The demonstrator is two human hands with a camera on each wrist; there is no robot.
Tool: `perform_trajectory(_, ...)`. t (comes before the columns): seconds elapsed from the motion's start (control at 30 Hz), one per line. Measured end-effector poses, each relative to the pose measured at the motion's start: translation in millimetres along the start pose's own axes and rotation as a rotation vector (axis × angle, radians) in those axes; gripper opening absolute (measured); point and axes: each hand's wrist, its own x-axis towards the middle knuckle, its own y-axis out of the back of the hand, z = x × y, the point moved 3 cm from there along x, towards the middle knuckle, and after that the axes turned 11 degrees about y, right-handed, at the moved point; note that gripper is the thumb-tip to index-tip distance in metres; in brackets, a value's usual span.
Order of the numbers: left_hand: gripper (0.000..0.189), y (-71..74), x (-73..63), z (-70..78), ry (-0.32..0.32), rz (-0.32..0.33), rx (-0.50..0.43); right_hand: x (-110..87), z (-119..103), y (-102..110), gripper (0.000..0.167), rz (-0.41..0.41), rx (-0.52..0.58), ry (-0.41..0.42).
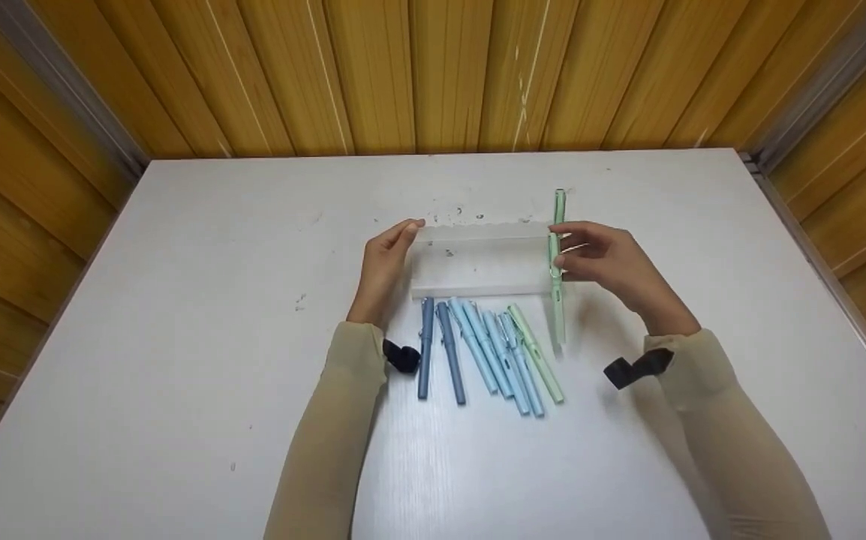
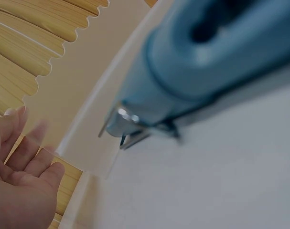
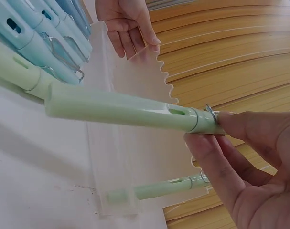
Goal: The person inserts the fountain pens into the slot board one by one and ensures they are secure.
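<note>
My left hand (image 1: 386,262) pinches the left end of a clear plastic pen case (image 1: 478,290), which has a scalloped edge. Through the translucent sheet some left fingertips (image 2: 38,131) show faintly. At the case's right end my right hand (image 1: 602,255) holds a light green pen (image 3: 121,109) between thumb and fingers, near its clip end. Beyond it a second light green pen (image 3: 159,189) overlaps the case, its end seen dimly through the plastic. In the left wrist view a dark blue pen (image 2: 183,71) looms large and blurred.
Loose pens lie in a row on the white table (image 1: 178,360), just in front of the case: two dark blue pens (image 1: 451,356), several light blue pens (image 1: 512,360) and a light green pen (image 1: 538,356). A wood-panelled wall (image 1: 448,75) stands behind the table.
</note>
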Motion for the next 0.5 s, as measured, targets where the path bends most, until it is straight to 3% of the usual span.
perform_trajectory(0.5, 0.041, -1.8, 0.1, -0.2, -0.036, -0.020, -0.026, 19.0, -10.2, 6.2, 0.043, 0.222, 0.016, 0.071)
